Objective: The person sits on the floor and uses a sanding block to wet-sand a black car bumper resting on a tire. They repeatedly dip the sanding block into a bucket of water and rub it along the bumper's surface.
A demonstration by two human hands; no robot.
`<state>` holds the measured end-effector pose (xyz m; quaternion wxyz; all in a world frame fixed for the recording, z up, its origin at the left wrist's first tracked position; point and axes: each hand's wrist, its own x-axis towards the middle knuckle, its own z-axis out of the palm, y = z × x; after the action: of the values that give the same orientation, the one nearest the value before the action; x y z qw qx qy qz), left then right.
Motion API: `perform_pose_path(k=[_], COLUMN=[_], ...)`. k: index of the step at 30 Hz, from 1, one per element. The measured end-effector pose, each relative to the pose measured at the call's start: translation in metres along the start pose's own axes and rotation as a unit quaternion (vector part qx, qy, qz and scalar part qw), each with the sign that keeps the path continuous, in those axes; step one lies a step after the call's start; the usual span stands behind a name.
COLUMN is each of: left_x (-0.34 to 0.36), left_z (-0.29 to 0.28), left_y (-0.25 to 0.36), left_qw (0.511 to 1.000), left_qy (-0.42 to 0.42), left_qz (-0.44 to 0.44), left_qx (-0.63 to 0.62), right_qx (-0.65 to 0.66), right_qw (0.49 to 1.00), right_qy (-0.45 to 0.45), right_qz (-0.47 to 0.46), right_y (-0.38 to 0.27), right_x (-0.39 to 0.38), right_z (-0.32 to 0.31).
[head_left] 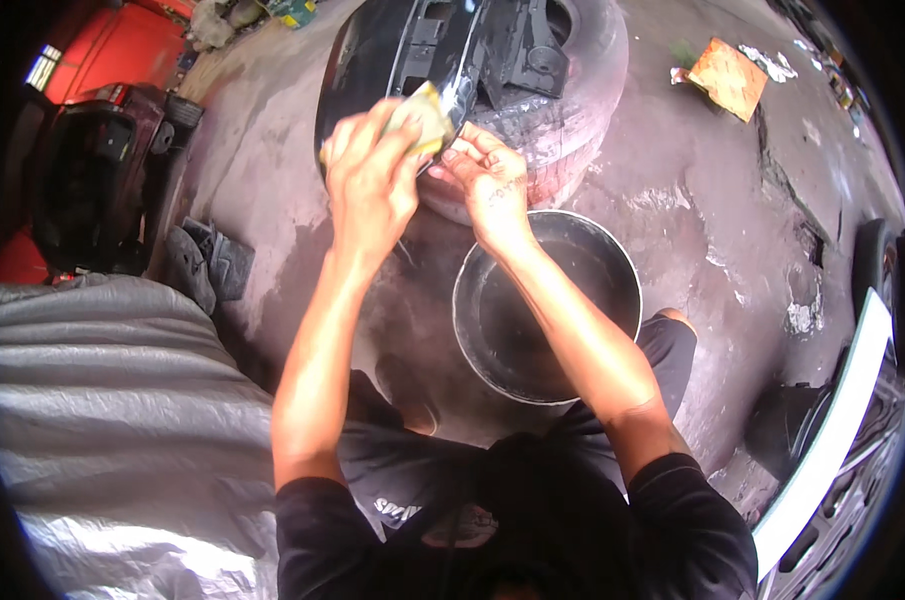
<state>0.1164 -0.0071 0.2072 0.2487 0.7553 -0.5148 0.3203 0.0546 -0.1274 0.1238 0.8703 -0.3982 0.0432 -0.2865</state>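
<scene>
A glossy black plastic car part (354,68) rests on a worn, pink-stained tire (594,85). My left hand (370,180) grips a pale yellow pad (424,112), slightly blurred, against the part's near end. Just right of it, my right hand (490,185) has its fingers curled at the part's edge, seemingly pinching it, though the fingertips are partly hidden. Below my hands, a wide, shallow black basin (482,330) sits on the floor between my legs.
A silver cover (92,380) lies at the left, near dark bumpers (92,190) and flat black pieces (207,260). A red vehicle (122,45) stands behind them. Cardboard (727,80) lies at back right on the cracked floor (692,200). A long white strip (827,430) curves along the right.
</scene>
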Motion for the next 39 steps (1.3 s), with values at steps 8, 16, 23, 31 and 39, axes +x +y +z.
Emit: perform_pose_path(k=[8,16,23,31,39], left_x=[-0.008,0.028,0.004,-0.026,0.031], left_z=[-0.005,0.007,0.002,0.004,0.011], left_y=[0.006,-0.007,0.004,-0.006,0.002], left_qw=[1.0,1.0,1.0,0.999,1.0], left_qy=[-0.019,-0.015,-0.001,0.02,0.0], left_qz=[-0.005,0.022,-0.012,-0.027,-0.007], left_qx=[-0.016,-0.005,-0.021,-0.036,-0.029], right_qx=[0.019,0.014,0.014,0.003,-0.008], right_qw=[1.0,1.0,1.0,1.0,1.0], right_qy=[-0.015,-0.006,0.01,0.001,0.002], right_qz=[0.013,0.022,0.004,0.006,0.024], right_y=[-0.004,-0.004,-0.003,-0.001,-0.011], right_x=[0.002,0.0,-0.002,0.002,0.0], right_z=[-0.006,0.001,0.004,-0.001,-0.001])
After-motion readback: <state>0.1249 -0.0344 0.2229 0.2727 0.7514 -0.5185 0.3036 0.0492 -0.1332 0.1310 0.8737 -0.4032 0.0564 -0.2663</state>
